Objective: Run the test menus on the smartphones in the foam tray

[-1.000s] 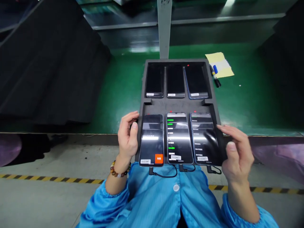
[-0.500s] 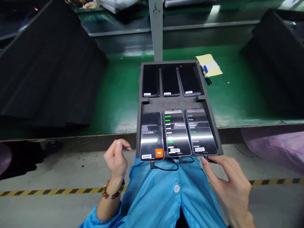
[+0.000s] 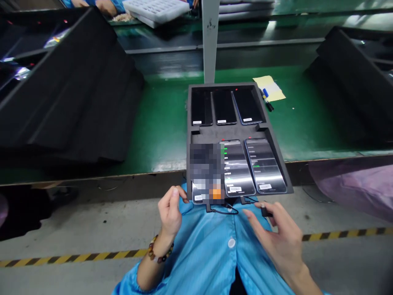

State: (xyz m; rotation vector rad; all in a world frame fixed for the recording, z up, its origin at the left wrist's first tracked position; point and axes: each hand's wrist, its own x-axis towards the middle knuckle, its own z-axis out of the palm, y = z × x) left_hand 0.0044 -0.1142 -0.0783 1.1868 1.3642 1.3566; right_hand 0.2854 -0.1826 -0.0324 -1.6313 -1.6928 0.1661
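left hand [image 3: 170, 209]: curls loosely just beside the near left corner of tray, left of lower centre; thumb against index; shows nothing in its grip; contact with tray hard to tell
right hand [image 3: 280, 232]: half open, lower right of centre, thumb well apart from fingers; holds plug [image 3: 264, 210] among fingers, metal end up, just below right phone
tray [image 3: 229, 132]: black, mid-frame; sits partly on green table [image 3: 162, 123], near end past its edge
left phone [image 3: 198, 197]: in tray's near half, left; mostly pixelated, orange patch lower right; cable [image 3: 225, 212] at bottom end
middle phone [image 3: 240, 174]: in near half, between the other two; lit, green and white lines
right phone [image 3: 267, 170]: in near half, right; lit, one green line
back phones [image 3: 224, 105]: three side by side in far half; dark, white labels
paper [image 3: 276, 92]: yellow, upper right of centre, near tray
marker [image 3: 269, 105]: at paper's lower left edge
left stack [image 3: 76, 98]: black, at left of frame
right stack [image 3: 346, 73]: black, at right
bracelet [image 3: 160, 250]: beaded, on left wrist
other person's hand [image 3: 106, 6]: top left, near white tray [image 3: 158, 11]
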